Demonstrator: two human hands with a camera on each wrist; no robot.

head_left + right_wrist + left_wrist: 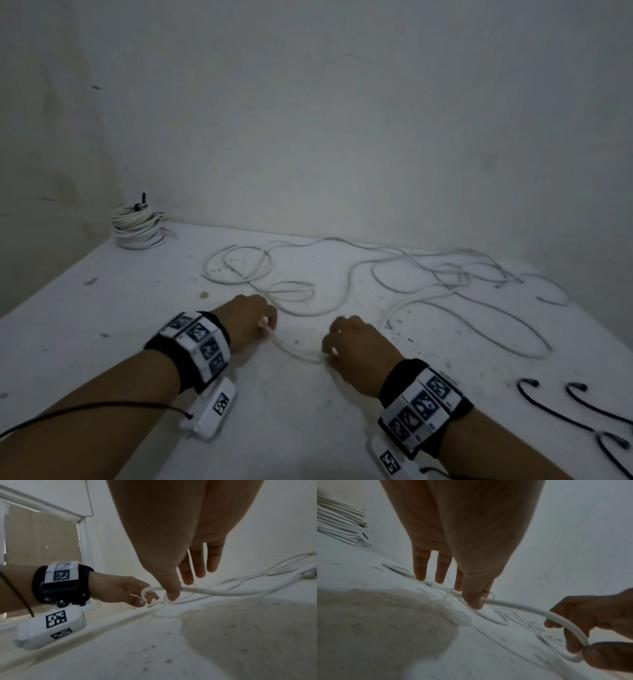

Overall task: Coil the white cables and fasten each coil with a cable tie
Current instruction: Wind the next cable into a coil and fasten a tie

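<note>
Left hand [247,321] pinches the end of the thin white round cable [295,353], thumb against forefinger, other fingers straight. Right hand [356,353] curls round the cable just beside it. Rest sprawls beyond both fingertips. Probably best: keep loops even, feed slack gradually.

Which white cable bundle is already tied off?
The stacked coil in the table's far-left corner: wound tight, black cable tie on top. The loose cable sprawls uncoiled, one end held between left hand and right hand.
</note>
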